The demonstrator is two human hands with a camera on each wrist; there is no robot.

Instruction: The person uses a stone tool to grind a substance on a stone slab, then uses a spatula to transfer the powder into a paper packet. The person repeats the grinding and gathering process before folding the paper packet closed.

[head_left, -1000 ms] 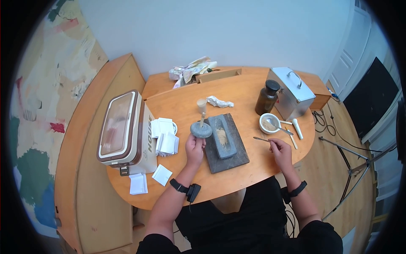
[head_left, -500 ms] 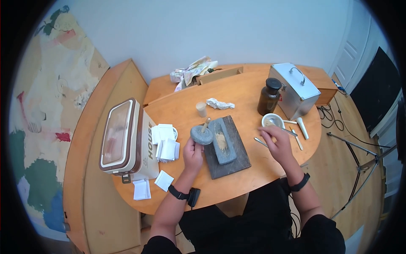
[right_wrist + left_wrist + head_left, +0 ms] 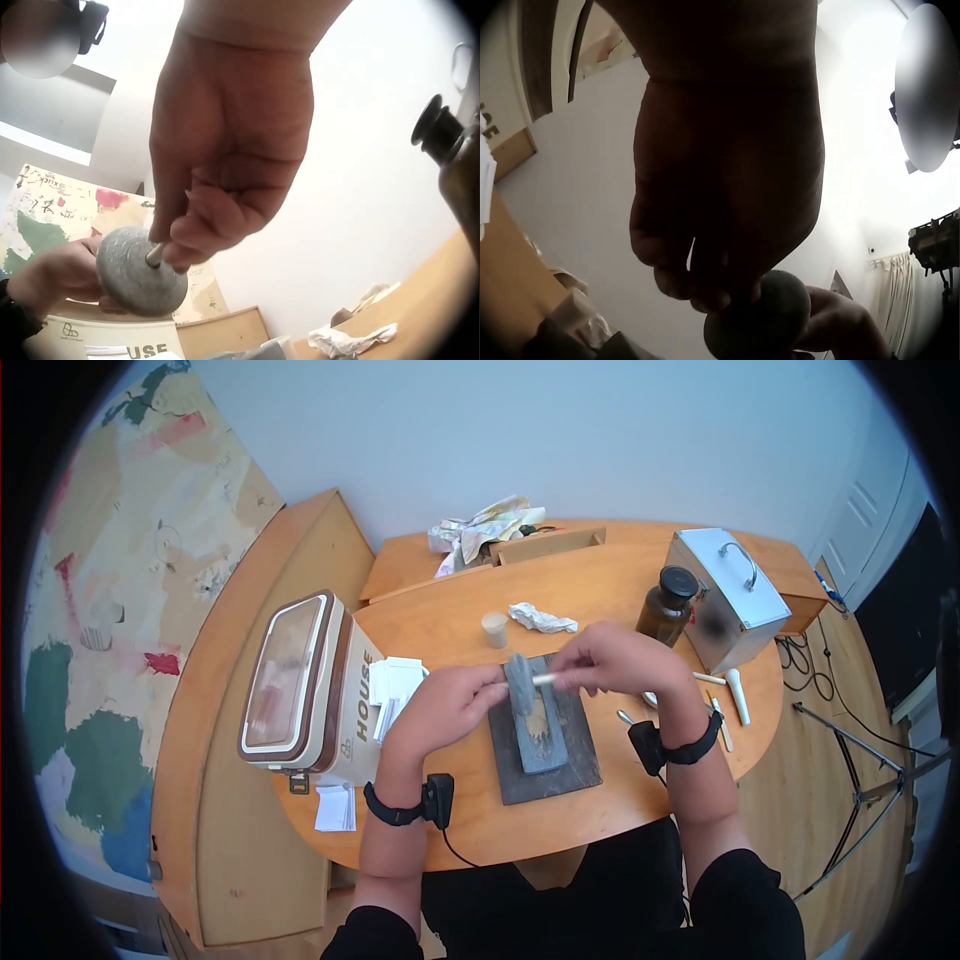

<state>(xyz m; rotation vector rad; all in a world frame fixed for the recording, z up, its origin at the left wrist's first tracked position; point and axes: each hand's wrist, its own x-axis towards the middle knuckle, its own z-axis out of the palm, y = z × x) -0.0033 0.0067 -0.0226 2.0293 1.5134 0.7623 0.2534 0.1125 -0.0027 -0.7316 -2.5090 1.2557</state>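
A round grey stone grinding wheel (image 3: 520,685) stands on edge over the far part of a long stone trough (image 3: 545,760). Tan powder (image 3: 540,722) lies in the trough's hollow. My right hand (image 3: 625,658) pinches the light wooden handle (image 3: 154,257) that sticks out of the wheel's centre. From the opposite side, my left hand (image 3: 440,705) holds the wheel at its middle, fingertips against the stone (image 3: 757,322); the handle's left end is hidden by those fingers. A metal spoon (image 3: 625,716) lies on the table below my right wrist.
Beneath the trough is a dark board (image 3: 585,760). White paper packets (image 3: 335,808) and a cream case (image 3: 335,730) stand left. A small cup (image 3: 495,630) and crumpled tissue (image 3: 542,618) lie behind; a brown bottle (image 3: 665,610), silver case (image 3: 735,620) and white pestle (image 3: 738,697) are right.
My right hand put the spoon down on the table, then moved left to the wheel's handle. The wheel, earlier lying flat in my left hand, is turned on edge and brought over the trough.
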